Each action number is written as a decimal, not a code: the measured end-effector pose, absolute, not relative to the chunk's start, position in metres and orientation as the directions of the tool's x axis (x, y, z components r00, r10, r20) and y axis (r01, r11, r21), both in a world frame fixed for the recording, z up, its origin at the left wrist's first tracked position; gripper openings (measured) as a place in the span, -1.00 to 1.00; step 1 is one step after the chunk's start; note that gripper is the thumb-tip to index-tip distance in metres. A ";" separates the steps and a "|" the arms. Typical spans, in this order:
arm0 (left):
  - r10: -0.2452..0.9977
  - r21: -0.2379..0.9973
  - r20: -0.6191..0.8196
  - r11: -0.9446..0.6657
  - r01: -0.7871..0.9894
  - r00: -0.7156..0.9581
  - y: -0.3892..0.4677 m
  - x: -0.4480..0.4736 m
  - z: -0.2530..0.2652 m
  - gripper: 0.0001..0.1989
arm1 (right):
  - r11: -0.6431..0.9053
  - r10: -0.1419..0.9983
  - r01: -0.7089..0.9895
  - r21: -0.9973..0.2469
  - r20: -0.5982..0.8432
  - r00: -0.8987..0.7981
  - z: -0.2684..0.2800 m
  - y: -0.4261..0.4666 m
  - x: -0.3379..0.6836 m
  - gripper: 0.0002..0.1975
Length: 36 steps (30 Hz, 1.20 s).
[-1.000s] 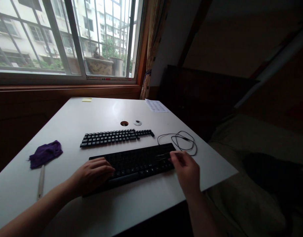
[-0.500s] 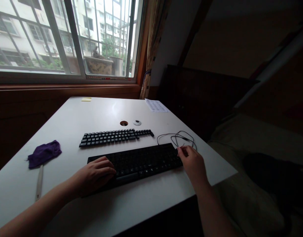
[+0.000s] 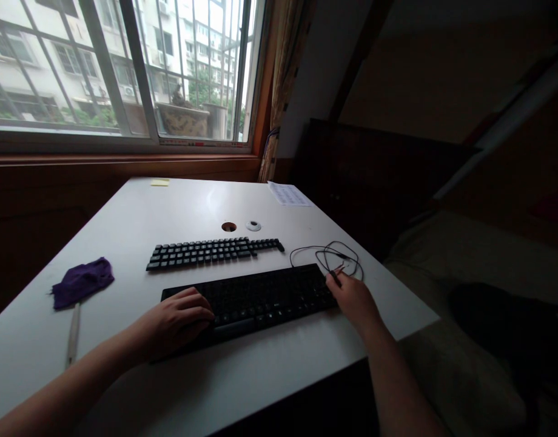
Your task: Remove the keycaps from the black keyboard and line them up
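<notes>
A black keyboard (image 3: 270, 297) lies at a slight slant on the white desk. Over its left end my left hand (image 3: 181, 312) is closed, fingers together and curled, pressing it against the desk. At the keyboard's right end my right hand (image 3: 354, 297) pinches a small dark piece (image 3: 335, 278) that looks like a keycap. Something thin and reddish shows by those fingers, too small to name. Behind the keyboard, loose black keycaps (image 3: 201, 254) stand in neat rows. A thin black cable (image 3: 306, 247) loops beyond my right hand.
A purple cloth (image 3: 82, 282) with a pale handle (image 3: 73, 334) lies at the left. Farther back are a round cable hole (image 3: 228, 227), its white cover (image 3: 253, 226), printed paper (image 3: 289, 194) and yellow notes (image 3: 159, 182). The desk's right edge (image 3: 410, 296) runs beside my right arm.
My right hand has turned slightly, bringing the dark piece between its fingers into clearer view. My left hand and the keyboard stay where they were.
</notes>
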<state>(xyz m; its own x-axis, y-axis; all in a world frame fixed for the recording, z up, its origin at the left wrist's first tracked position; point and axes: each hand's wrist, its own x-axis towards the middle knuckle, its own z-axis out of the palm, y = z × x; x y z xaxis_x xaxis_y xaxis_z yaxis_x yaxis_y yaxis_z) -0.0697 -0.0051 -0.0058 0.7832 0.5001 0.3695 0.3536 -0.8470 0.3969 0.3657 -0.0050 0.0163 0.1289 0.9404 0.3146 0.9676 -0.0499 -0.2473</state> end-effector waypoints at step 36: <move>0.634 0.429 0.520 -0.773 0.467 0.572 -0.009 -0.070 0.002 -0.76 | 0.323 0.945 0.504 -0.801 0.305 -0.121 0.035 -0.026 0.210 -0.61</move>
